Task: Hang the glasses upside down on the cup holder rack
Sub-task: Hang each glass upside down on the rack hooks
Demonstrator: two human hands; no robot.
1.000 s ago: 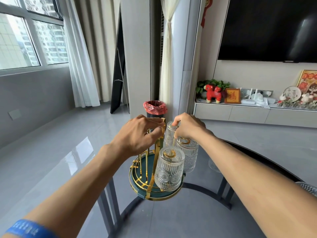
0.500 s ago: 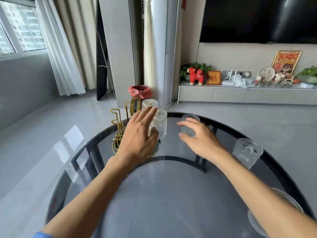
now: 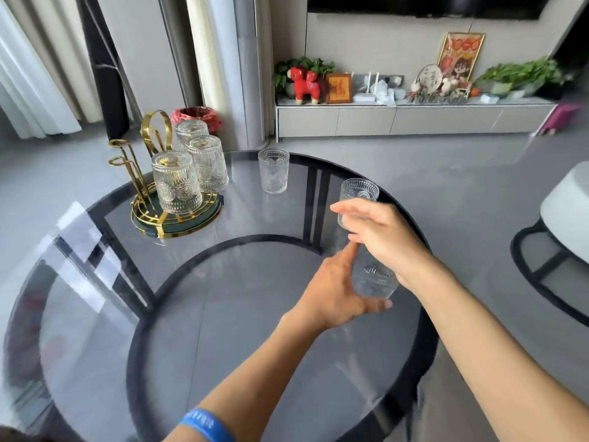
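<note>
The gold wire cup rack [image 3: 153, 145] stands on its round green tray [image 3: 178, 226] at the table's far left. Three ribbed glasses hang upside down on it: a front one [image 3: 176, 183], a middle one [image 3: 207, 164] and a back one [image 3: 191, 129]. An upright glass [image 3: 273, 170] stands alone further right. My left hand [image 3: 334, 291] grips a ribbed glass [image 3: 374, 279] near the table's right edge. My right hand [image 3: 382, 237] hovers just above it, fingers stretched out in front of another upright glass [image 3: 359, 190].
The round dark glass table [image 3: 223, 330] has a black frame beneath. A white stool [image 3: 567, 205] sits on the floor to the right. Behind are a low TV cabinet [image 3: 414, 118] with ornaments and a red-lined bin [image 3: 197, 114] past the rack.
Both hands have left the rack and swung right to the table's right edge. My left hand has closed on a glass there. The view has tilted down and right.
</note>
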